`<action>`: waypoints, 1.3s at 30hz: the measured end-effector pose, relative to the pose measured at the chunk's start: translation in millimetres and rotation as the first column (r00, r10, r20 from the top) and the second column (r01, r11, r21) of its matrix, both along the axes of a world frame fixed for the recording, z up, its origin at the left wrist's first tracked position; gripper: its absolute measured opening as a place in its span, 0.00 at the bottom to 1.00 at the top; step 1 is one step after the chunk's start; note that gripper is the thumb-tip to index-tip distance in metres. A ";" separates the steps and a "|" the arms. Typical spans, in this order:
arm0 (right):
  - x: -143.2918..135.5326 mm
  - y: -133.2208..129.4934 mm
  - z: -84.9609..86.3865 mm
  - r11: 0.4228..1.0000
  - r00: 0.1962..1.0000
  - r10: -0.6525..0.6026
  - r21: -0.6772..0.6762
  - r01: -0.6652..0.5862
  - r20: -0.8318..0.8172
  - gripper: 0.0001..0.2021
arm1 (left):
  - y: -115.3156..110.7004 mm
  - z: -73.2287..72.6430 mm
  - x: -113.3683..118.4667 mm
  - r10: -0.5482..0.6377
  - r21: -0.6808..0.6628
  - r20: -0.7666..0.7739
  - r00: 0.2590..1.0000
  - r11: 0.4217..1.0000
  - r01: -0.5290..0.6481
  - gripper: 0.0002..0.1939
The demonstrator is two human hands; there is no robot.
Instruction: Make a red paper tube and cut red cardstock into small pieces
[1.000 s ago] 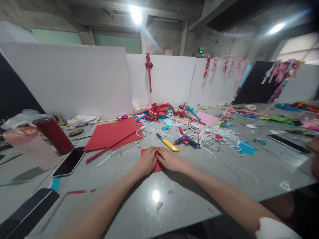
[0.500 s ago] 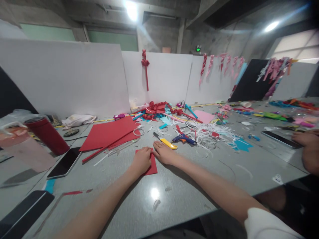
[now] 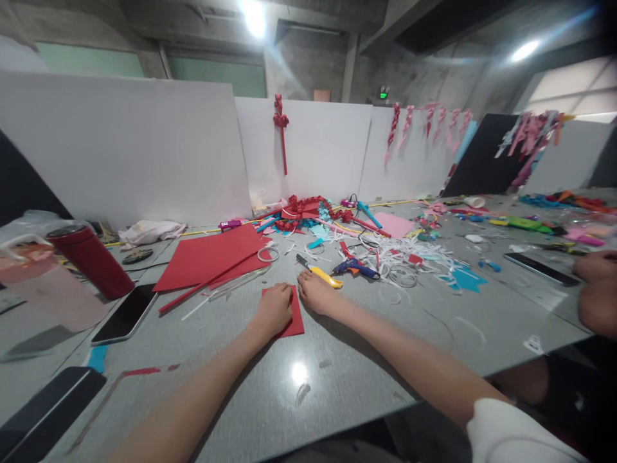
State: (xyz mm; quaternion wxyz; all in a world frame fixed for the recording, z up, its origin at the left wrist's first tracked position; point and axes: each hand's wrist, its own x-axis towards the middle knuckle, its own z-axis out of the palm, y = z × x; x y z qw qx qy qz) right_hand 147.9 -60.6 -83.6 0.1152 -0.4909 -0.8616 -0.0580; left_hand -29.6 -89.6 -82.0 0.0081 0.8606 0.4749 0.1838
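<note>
A small folded piece of red paper [image 3: 297,319] lies flat on the grey table in front of me. My left hand [image 3: 276,307] rests over it with its fingers curled, holding it down and covering its left and middle parts. At the paper's upper right edge, my right hand [image 3: 315,292] lies on the table with its fingers drawn in. Whether anything is under those fingers is hidden. Just beyond the right hand is a yellow utility knife [image 3: 328,277] with a dark tip. A blue hot glue gun [image 3: 359,269] lies to the right of the knife.
Large red sheets [image 3: 193,260] with a thin red stick [image 3: 190,298] lie left. White paper strips [image 3: 400,254] heap up right. A red flask [image 3: 94,263], a pink bottle [image 3: 53,289] and a phone [image 3: 126,315] stand or lie left. A person's hand [image 3: 598,265] is at far right.
My right hand has drawn slightly away from my left and its fingers have curled in. The left hand and the red paper look almost unmoved.
</note>
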 end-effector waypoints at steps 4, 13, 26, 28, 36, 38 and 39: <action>1.7 6.3 9.6 1.000 1.000 -0.017 -0.012 0.017 0.023 0.13 | -0.8 1.4 0.5 0.006 -0.010 0.006 1.000 1.000 -0.006 0.15; -3.7 36.4 26.4 0.992 0.993 -0.120 -0.038 0.119 -0.023 0.09 | -0.9 2.5 -0.5 0.013 -0.070 0.033 0.999 0.998 -0.010 0.17; -4.9 35.5 16.6 0.987 0.987 -0.158 0.011 0.158 -0.012 0.10 | 0.3 0.2 -0.3 0.001 -0.019 0.015 1.000 1.000 -0.001 0.14; -6.0 36.3 15.1 0.988 0.988 -0.153 0.013 0.153 -0.001 0.11 | 0.6 0.0 -0.4 0.004 -0.033 0.023 1.000 0.999 -0.003 0.15; -6.2 41.4 10.3 0.991 0.989 -0.136 0.006 0.136 0.049 0.14 | 1.9 -2.5 -1.1 0.009 -0.041 0.037 0.999 0.999 -0.007 0.16; -5.7 43.0 9.9 0.991 0.989 -0.135 0.000 0.135 0.056 0.14 | 1.9 -2.4 -1.1 0.008 -0.035 0.034 0.999 0.999 -0.006 0.15; -5.6 43.5 9.7 0.991 0.989 -0.133 -0.002 0.133 0.059 0.15 | 1.7 -2.1 -1.1 0.007 -0.035 0.033 0.999 0.999 -0.006 0.15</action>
